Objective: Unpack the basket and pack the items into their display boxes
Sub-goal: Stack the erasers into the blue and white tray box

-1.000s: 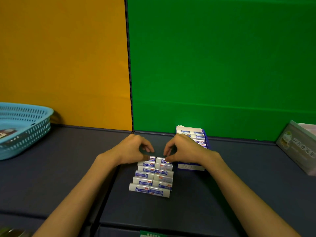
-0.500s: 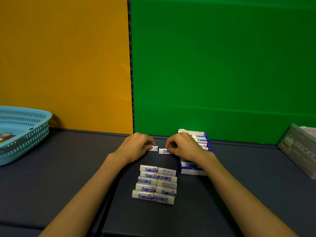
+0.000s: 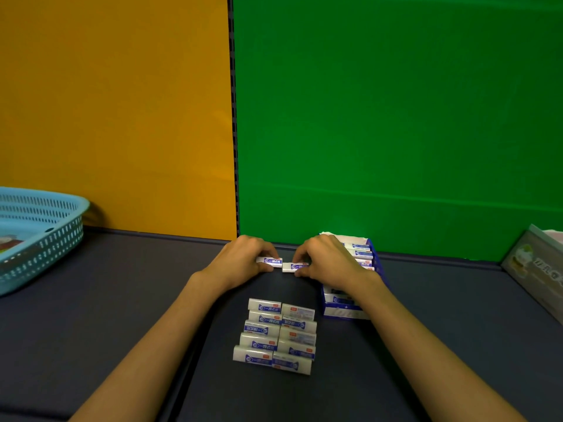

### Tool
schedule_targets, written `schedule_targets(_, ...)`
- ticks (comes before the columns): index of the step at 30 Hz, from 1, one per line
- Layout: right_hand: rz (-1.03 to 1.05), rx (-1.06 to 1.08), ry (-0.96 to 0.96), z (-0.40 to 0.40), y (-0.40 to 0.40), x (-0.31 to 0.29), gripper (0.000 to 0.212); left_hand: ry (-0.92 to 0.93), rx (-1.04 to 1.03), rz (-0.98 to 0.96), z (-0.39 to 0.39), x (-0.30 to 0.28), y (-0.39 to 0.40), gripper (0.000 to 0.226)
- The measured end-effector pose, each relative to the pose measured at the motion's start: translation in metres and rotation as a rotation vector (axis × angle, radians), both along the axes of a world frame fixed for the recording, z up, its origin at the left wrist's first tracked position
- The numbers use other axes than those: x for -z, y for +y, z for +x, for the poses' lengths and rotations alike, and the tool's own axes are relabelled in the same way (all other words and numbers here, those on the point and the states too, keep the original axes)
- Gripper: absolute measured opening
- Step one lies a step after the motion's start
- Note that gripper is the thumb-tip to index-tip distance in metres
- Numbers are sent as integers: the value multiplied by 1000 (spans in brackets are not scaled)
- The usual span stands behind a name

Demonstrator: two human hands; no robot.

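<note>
Fingers (image 3: 268, 254) of the left hand (image 3: 243, 260) pinch one small white-and-blue packet (image 3: 269, 261), and those of the right hand (image 3: 329, 260) pinch a second packet (image 3: 294, 266), the two held end to end, nearly touching, just above the counter (image 3: 122, 300).

Going from the biggest thing down: the counter carries a pale blue basket (image 3: 39, 239) at the far left, well apart from the hands, with something still lying in it (too blurred to name). A grey-green box (image 3: 536, 269) sits at the right edge. The blue-and-white display box (image 3: 350, 309) stands just right of the hands, partly behind the right wrist, with a row of packets already on edge inside. Near the body lies a block of loose packets (image 3: 274, 333), two columns side by side, touching.

I judge the step is carrying this pair into the display box. To do it well, keep both packets level, turn their labels the same way as the filed row, and slide them in behind it without tipping it.

Writing: each packet bears a blue band and a small red mark; the characters are too small to read. The grey-green box shows large characters, unreadable here.
</note>
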State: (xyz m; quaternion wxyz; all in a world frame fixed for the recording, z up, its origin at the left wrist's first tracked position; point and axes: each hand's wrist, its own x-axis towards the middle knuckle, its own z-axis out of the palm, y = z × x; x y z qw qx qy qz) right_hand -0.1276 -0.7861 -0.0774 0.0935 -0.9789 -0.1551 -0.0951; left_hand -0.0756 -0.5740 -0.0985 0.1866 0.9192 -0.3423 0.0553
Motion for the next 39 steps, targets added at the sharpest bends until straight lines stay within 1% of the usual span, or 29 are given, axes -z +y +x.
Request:
schedule_targets(4, -57, -8, -26, 2, 4, 0, 22, -13, -12, 21, 0, -1, -1, 28)
schedule_targets(8, -63, -36, -25, 5, 5, 1, 21, -24, -28, 21, 1, -2, -1, 30)
schedule_targets(12, 10, -53, -23, 6, 1, -1, 19, -65, -31, 24, 2, -6, -1, 29)
schedule_targets(16, 113, -47, -32, 6, -13, -13, 15, -99, -16, -30, 2, -16, -11, 32)
schedule_targets(21, 156, 8, -86, -2, -43, -28, 18, -118, -4, -108, -2, -32, -37, 30)
schedule_targets(27, 152, 108, -86, -19, -86, -33, 20, -127, 62, -150, -16, -41, -80, 25)
schedule_targets(32, 118, 157, -57, -29, -110, -22, 20, -161, 95, -110, -24, -36, -111, 26)
schedule_targets(37, 103, 174, -31, -31, -118, -7, 21, -261, 70, 0, -29, -25, -126, 29)
schedule_targets(39, 108, 171, -19, -32, -118, -3, 20, -257, 56, 28, -30, -21, -130, 29)
